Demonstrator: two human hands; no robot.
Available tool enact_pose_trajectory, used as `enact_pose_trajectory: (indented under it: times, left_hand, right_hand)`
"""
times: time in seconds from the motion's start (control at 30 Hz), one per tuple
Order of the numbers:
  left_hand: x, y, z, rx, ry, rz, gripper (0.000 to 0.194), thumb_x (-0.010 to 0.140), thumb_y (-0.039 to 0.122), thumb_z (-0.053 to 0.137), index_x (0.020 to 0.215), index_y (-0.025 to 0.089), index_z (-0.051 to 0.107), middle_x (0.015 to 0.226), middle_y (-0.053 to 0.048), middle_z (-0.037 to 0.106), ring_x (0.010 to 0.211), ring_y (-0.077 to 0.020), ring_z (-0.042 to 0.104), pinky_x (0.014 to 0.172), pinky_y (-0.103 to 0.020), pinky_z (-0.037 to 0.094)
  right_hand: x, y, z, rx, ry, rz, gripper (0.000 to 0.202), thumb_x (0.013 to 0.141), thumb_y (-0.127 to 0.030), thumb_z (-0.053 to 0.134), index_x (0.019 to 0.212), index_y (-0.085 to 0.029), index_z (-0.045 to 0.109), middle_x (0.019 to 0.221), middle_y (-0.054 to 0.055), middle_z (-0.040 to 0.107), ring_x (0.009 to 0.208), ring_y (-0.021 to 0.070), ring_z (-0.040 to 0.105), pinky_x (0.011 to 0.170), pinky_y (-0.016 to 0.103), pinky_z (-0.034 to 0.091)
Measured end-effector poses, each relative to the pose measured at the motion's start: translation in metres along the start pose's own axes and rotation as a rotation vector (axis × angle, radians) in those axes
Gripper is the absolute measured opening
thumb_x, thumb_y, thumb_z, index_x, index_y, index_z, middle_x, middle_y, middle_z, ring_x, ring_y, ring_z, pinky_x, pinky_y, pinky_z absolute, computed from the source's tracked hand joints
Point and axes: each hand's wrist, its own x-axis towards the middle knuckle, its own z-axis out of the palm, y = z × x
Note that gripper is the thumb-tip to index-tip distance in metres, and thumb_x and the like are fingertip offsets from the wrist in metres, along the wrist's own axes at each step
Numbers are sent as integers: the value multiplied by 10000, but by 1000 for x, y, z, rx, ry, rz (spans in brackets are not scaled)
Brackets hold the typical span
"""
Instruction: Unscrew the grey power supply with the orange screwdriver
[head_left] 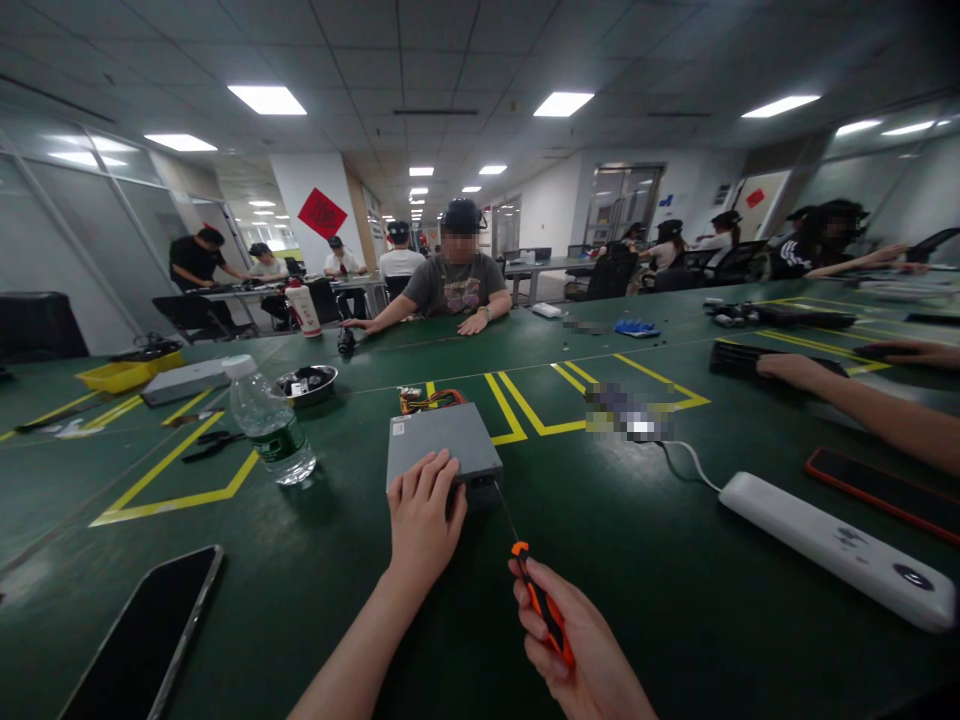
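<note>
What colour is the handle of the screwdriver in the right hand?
Orange and black; the screwdriver shows best in the head view, held in the right hand.

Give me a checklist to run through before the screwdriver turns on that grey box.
1. Left hand steadies the grey box: ok, palm on its near edge.
2. Right hand grips the screwdriver: ok.
3. Tip seated in a screw: cannot tell, the thin shaft ends at the box's near side.
4. Water bottle clear of the box: ok, apart to the left, capped.
5. Phone out of the way: ok.
</note>
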Motion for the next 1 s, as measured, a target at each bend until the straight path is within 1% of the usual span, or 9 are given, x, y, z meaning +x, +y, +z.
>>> enact_pose_trajectory:
  times: [0.37, 0.5, 0.6, 0.67, 0.73, 0.8, 0.87, 0.93, 1.0]
  left_hand:
    - [0, 0, 0, -4, 9, 6, 282, 827, 237, 505, 1102, 248, 565, 1183, -70, 595, 1114, -249, 504, 906, -433, 324]
    - [1, 0, 0, 0, 10, 9, 287, 826, 239, 508, 1107, 249, 561, 1184, -69, 594, 1110, -248, 503, 908, -432, 322]
    - [1, 0, 0, -8, 3, 7, 285, 832, 242, 501, 1112, 251, 553, 1192, -65, 589, 1116, -249, 495, 908, -433, 314]
    - [0, 0, 0, -13, -3, 2, 277, 837, 246, 493, 1109, 251, 551, 1199, -62, 584, 1124, -250, 487, 911, -434, 307]
    - [0, 0, 0, -13, -8, -1, 273, 840, 250, 490, 1106, 248, 550, 1203, -61, 581, 1129, -251, 482, 914, -433, 302]
    - [0, 1, -1, -8, -12, -2, 273, 839, 251, 490, 1105, 247, 551, 1205, -58, 579, 1132, -249, 479, 916, -428, 303]
    - [0, 1, -1, 0, -16, -4, 275, 837, 251, 491, 1106, 248, 550, 1208, -53, 578, 1133, -245, 479, 914, -420, 307]
    - [0, 1, -1, 6, -21, -6, 275, 837, 253, 492, 1106, 248, 550, 1209, -51, 577, 1134, -244, 480, 913, -418, 308]
    - [0, 1, -1, 6, -22, -6, 272, 839, 257, 491, 1105, 246, 548, 1208, -52, 578, 1134, -246, 480, 913, -420, 304]
  right_hand:
    - [4, -2, -1, -26, 10, -15, 305, 585, -302, 775, 764, -109, 623, 608, 0, 539, 407, 16, 350, 319, 113, 153]
    - [2, -8, -4, -30, 15, -43, 265, 592, -292, 754, 733, -120, 610, 619, 10, 553, 413, 27, 365, 315, 118, 159]
    - [-3, -19, -4, -44, 44, -113, 292, 551, -247, 744, 788, -129, 620, 663, 32, 598, 456, 51, 421, 324, 123, 209]
    - [-8, -26, -4, -67, 72, -138, 357, 504, -200, 739, 834, -129, 622, 709, 50, 631, 502, 71, 471, 358, 134, 289]
    - [-12, -32, -4, -98, 98, -154, 405, 482, -185, 733, 865, -126, 615, 757, 66, 651, 573, 101, 533, 443, 166, 391]
    - [-15, -36, -4, -152, 94, -198, 428, 503, -224, 740, 895, -126, 601, 800, 75, 657, 671, 145, 586, 556, 220, 457]
    - [-16, -39, -6, -247, 68, -282, 447, 557, -317, 742, 929, -131, 577, 827, 76, 654, 747, 188, 609, 600, 258, 470]
    - [-14, -41, -8, -377, 53, -367, 480, 607, -422, 719, 956, -140, 550, 846, 77, 646, 731, 201, 611, 543, 268, 455]
    - [-11, -41, -11, -515, 57, -440, 483, 642, -481, 682, 962, -150, 536, 838, 70, 636, 621, 172, 584, 447, 255, 402]
